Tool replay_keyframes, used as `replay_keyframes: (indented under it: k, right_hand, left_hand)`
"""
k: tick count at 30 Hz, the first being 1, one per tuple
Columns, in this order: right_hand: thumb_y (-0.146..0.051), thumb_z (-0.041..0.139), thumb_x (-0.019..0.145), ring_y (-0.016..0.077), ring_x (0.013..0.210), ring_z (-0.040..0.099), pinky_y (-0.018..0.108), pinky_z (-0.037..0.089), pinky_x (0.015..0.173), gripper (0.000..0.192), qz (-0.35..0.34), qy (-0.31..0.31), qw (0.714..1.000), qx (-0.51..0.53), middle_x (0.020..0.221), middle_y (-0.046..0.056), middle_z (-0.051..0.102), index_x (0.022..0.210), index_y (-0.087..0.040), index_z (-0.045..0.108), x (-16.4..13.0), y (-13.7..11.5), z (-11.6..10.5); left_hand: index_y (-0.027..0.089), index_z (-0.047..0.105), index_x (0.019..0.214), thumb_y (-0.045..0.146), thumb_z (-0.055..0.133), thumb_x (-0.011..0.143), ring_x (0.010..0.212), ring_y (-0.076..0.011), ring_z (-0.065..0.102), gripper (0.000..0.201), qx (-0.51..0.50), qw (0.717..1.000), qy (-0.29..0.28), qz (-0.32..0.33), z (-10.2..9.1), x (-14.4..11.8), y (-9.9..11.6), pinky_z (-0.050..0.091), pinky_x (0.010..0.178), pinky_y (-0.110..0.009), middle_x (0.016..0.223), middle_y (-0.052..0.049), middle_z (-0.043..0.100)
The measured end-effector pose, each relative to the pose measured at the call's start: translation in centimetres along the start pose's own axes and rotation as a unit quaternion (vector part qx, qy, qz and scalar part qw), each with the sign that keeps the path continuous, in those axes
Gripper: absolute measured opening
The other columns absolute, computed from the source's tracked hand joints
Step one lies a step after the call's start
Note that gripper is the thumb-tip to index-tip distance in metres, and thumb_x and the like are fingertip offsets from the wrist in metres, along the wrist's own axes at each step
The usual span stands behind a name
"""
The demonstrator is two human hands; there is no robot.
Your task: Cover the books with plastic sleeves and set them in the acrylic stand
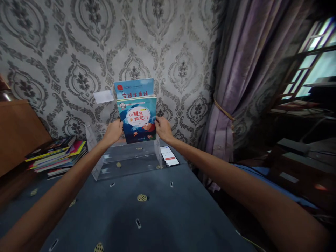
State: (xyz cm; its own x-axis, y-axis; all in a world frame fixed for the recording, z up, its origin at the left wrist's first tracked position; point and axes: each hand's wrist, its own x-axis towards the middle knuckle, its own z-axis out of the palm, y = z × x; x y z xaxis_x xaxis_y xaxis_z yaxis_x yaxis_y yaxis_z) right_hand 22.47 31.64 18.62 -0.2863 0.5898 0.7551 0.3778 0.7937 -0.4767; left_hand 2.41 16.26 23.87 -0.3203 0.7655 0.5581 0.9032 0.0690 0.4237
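Head view, from left to right: a pile of books point(56, 157) lies on the blue-clothed worktop point(147, 217). The left hand point(113, 132) grips the left edge of a blue picture book point(137, 119), held upright over a clear acrylic stand point(123, 161), with another book point(134, 88) behind it. The right hand point(163, 128) grips its right edge. A phone point(169, 155) lies just right of the stand, and purple curtains point(244, 77) hang beyond.

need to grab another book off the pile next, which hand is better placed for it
Probably the left. The left hand grips the near book on the side facing the book pile. The right hand holds the opposite edge, nearer the phone, and would have to cross the clear stand.
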Motion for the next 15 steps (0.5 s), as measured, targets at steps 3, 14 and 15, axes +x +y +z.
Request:
replay_keyframes:
  k: [3,14,15]
  right_hand:
    - [-0.023,0.048,0.094,0.0244,0.099,0.066,0.038,0.053,0.090,0.029,0.017,0.008,1.000,0.019,0.107,0.010,0.071,0.118,-0.019,0.064,-0.3,0.2,-0.4]
    - [-0.026,0.056,0.086,0.0262,0.088,0.068,0.039,0.054,0.085,0.020,0.064,0.006,0.998,0.011,0.089,0.009,0.075,0.090,-0.020,0.074,-1.0,0.5,-0.3]
    - [-0.026,0.056,0.086,0.0263,0.088,0.068,0.039,0.054,0.085,0.020,0.066,0.006,0.998,0.011,0.089,0.009,0.075,0.090,-0.020,0.075,-1.0,0.5,-0.1]
  left_hand:
    - [0.019,0.060,0.083,0.028,0.043,0.097,0.071,-0.0254,0.072,0.023,0.005,1.000,-0.020,-0.003,-0.3,0.1,-0.1,0.053,0.084,-0.037,0.074,-0.009,0.073]
    - [0.015,0.067,0.092,0.039,0.053,0.094,0.074,-0.0243,0.075,0.028,-0.074,0.991,-0.085,-0.069,0.9,0.6,-1.5,0.058,0.073,-0.033,0.078,-0.009,0.073]
    - [0.014,0.067,0.094,0.039,0.054,0.094,0.074,-0.0247,0.075,0.028,-0.083,0.990,-0.087,-0.076,1.0,0.7,-1.5,0.059,0.072,-0.034,0.078,-0.009,0.073]
